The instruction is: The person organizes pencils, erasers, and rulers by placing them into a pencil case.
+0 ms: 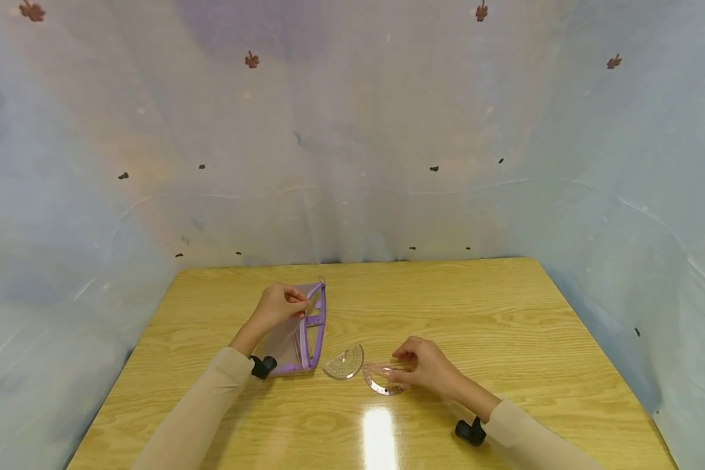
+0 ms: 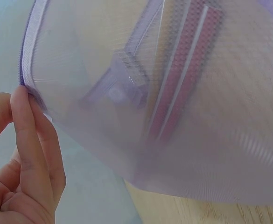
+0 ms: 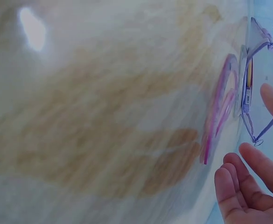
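My left hand (image 1: 278,305) pinches the rim of a see-through purple mesh pencil case (image 1: 283,339), whose zipped mouth gapes toward the right. Through its mesh in the left wrist view show long pink strips (image 2: 187,70) and a purple jointed piece (image 2: 122,86). Just right of the case, a clear protractor (image 1: 345,363) lies on the table. A pink see-through protractor (image 1: 378,388) lies beside it. My right hand (image 1: 431,369) hovers at the pink protractor's right side; in the right wrist view its thumb and fingers stand apart with nothing between them.
The wood-grained table (image 1: 476,307) carries a bright light reflection near its front. A pale cloth curtain (image 1: 352,130) with small dark marks surrounds the table at the back and sides. Each wrist wears a black camera mount (image 1: 470,432).
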Tool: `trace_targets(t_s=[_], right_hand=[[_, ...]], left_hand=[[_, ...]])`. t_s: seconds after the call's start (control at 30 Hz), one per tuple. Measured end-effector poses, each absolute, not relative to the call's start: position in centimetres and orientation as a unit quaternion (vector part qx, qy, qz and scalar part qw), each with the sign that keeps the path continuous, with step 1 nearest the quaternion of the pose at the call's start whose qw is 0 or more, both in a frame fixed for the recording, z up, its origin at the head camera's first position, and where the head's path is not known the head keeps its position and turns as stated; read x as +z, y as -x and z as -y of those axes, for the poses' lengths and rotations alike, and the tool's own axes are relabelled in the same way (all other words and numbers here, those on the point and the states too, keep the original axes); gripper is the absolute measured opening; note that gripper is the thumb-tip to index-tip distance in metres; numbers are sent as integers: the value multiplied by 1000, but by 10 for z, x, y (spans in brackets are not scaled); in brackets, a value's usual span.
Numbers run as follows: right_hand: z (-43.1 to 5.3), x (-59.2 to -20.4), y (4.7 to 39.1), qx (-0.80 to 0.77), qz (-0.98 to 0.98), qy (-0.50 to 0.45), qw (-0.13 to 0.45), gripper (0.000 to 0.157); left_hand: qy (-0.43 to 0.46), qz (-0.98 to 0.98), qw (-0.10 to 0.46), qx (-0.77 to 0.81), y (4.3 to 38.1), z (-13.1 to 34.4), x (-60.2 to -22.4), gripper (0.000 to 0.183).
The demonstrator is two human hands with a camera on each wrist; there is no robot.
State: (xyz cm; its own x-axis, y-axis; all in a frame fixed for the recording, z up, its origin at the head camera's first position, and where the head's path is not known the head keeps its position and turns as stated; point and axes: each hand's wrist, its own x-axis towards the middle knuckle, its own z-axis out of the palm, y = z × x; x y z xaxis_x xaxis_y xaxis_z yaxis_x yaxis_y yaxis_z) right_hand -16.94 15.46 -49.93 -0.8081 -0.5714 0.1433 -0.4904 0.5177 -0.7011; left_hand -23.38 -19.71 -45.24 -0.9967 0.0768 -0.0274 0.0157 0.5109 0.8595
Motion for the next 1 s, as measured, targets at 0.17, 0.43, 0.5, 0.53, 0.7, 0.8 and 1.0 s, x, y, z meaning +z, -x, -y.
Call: trace_targets(t_s=[0.17, 0.43, 0.5, 0.53, 0.7, 0.8, 1.0], right_hand=[[-157, -504, 170, -375, -869, 320, 43, 43], [-157, -506, 167, -353, -873, 333, 53, 49], [-156, -506, 166, -341, -876, 338, 50, 47], [-155, -506, 166, -339, -876, 339, 49, 47], [-154, -506, 165, -336, -878, 337, 43, 47], [-154, -508, 165, -336, -879, 337, 42, 47], [-154, -509, 164, -335, -878, 340, 38, 45]], left_hand=[[-32, -871, 31, 490, 235, 198, -452, 10], [-34, -879, 27, 476, 234, 198, -451, 9], [-35, -881, 25, 471, 235, 197, -451, 9], [-36, -883, 24, 467, 234, 197, -451, 9], [-36, -884, 22, 465, 234, 196, -450, 9], [-34, -883, 22, 468, 234, 196, -450, 9], [-29, -881, 25, 471, 233, 196, -448, 10]])
